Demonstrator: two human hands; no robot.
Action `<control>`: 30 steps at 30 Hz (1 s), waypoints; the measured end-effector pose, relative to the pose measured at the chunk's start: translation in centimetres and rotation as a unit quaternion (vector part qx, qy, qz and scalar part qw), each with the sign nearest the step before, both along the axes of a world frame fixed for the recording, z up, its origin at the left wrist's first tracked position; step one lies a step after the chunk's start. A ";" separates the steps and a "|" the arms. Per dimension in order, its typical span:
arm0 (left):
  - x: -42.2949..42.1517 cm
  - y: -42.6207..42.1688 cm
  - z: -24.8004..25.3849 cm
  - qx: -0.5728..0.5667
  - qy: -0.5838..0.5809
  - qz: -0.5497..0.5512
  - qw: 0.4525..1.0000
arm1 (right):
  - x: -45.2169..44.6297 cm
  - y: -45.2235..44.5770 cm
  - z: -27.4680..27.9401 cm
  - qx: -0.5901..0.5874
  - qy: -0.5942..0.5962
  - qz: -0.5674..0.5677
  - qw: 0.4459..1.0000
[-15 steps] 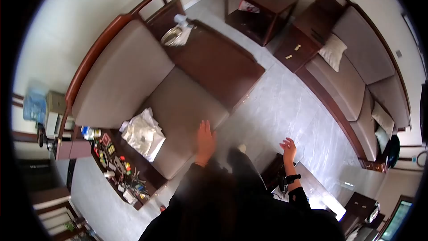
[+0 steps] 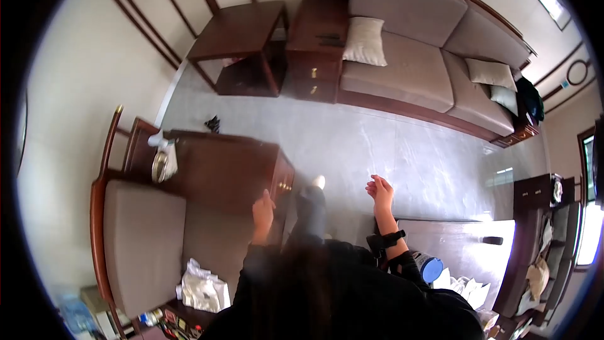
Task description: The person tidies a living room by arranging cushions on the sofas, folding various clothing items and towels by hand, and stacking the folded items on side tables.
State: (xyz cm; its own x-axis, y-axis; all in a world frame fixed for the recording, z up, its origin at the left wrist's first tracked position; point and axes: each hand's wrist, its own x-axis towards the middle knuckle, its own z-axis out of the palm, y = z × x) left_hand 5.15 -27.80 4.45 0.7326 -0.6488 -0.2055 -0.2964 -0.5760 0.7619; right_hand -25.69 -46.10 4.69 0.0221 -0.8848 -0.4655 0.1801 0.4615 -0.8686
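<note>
My left hand (image 2: 263, 216) is raised near the front corner of a dark wooden cabinet (image 2: 220, 167); its fingers are partly curled and I cannot make out anything in them. Over the grey tiled floor (image 2: 340, 138), my right hand (image 2: 380, 194) hangs with fingers loosely bent and apart, holding nothing. A black band (image 2: 393, 238) is around the right wrist. On the cabinet's left end lie a round metallic object (image 2: 164, 167) and some white tissue. A white bag (image 2: 204, 289) rests on the brown seat cushion below.
A long sofa (image 2: 396, 75) with pillows stands across the floor, beside a drawer cabinet (image 2: 314, 63) and a small wooden table (image 2: 242, 28). To the right is a low table (image 2: 453, 239) bearing a blue-lidded container (image 2: 431, 269) and papers. A dark object (image 2: 212, 124) lies on the floor.
The view has turned to the right, so the sofa and low table show more fully. My left hand has moved from over the seat cushion to near the cabinet corner.
</note>
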 end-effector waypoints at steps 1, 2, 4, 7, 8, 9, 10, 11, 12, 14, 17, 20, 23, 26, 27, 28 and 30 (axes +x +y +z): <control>0.7 -2.0 -0.3 -0.006 0.023 0.002 1.000 | 0.5 -1.7 0.3 0.012 -0.022 -0.014 1.000; 1.2 -4.4 -0.7 -0.007 0.025 -0.009 1.000 | 1.0 -3.6 0.6 0.023 -0.045 -0.026 0.998; 2.3 -8.6 -0.8 -0.012 0.004 -0.047 0.999 | 1.1 -6.7 0.3 0.021 -0.043 -0.034 0.998; 4.9 -16.4 -5.5 -0.010 -0.028 -0.166 0.986 | -0.8 -12.1 0.4 0.071 -0.054 -0.063 0.994; 5.0 -18.1 -5.2 -0.014 -0.023 -0.188 0.982 | -1.8 -12.8 0.1 0.078 -0.049 -0.075 0.993; 5.5 -20.9 -5.1 0.004 0.009 -0.208 0.978 | -2.5 -14.0 -0.4 0.093 -0.062 -0.098 0.989; 5.6 -24.2 -4.3 0.003 0.009 -0.218 0.976 | -3.4 -15.8 -1.0 0.103 -0.076 -0.121 0.984; 5.6 -26.9 -3.5 0.008 0.006 -0.232 0.973 | -4.9 -16.8 -2.3 0.114 -0.090 -0.129 0.981; 5.5 -29.5 -3.3 0.016 0.003 -0.245 0.969 | -6.0 -17.6 -2.5 0.119 -0.089 -0.138 0.979; 5.5 -35.4 -4.2 0.030 0.011 -0.281 0.959 | -8.2 -19.0 -2.8 0.160 -0.106 -0.202 0.960; 3.9 -44.2 -3.7 -0.001 0.031 -0.283 0.959 | -13.1 -20.7 -5.9 0.165 -0.164 -0.221 0.947; 2.4 -52.3 -4.2 0.020 0.014 -0.311 0.950 | -18.0 -25.5 -8.7 0.229 -0.194 -0.302 0.905; 1.3 -57.7 -6.4 0.019 -0.005 -0.280 0.960 | -21.1 -34.8 -12.0 0.255 -0.218 -0.322 0.885; 0.6 -61.4 -10.7 -0.018 0.032 -0.232 0.972 | -23.9 -46.4 -20.2 0.180 -0.366 -0.245 0.879; 0.6 -61.1 -11.5 -0.025 0.069 -0.209 0.975 | -22.3 -50.4 -18.5 0.208 -0.297 -0.190 0.912; 0.2 -60.9 -11.3 -0.016 0.071 -0.203 0.977 | -19.5 -55.6 -16.2 0.229 -0.226 -0.129 0.938; -1.2 -61.6 -10.6 0.079 0.068 -0.156 0.982 | -15.0 -64.5 -15.6 0.254 -0.079 -0.044 0.963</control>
